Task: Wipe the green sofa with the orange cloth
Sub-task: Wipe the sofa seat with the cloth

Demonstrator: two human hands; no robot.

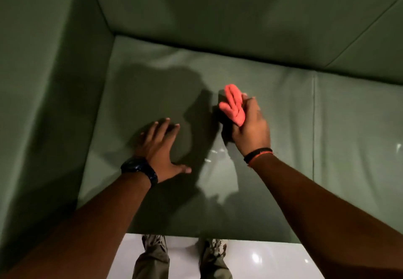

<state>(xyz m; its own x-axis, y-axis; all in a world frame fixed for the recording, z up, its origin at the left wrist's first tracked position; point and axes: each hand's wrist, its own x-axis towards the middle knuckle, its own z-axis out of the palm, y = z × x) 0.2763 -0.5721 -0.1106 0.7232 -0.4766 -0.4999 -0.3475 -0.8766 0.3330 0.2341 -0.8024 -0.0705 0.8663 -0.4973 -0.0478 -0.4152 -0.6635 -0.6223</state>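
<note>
The green sofa (272,115) fills most of the view, its seat cushion below me and the backrest beyond. My right hand (250,130) grips a bunched orange cloth (233,104) near the middle of the seat, with the cloth sticking out past the fingers toward the backrest. I cannot tell whether the cloth touches the seat. My left hand (161,148) lies flat on the seat cushion with fingers spread, a dark watch on its wrist. It rests left of the cloth, a hand's width away.
The sofa's left armrest (43,104) rises close beside my left hand. A seam (314,126) splits the seat cushions at right. A glossy white floor (261,257) and my own legs show below the seat's front edge.
</note>
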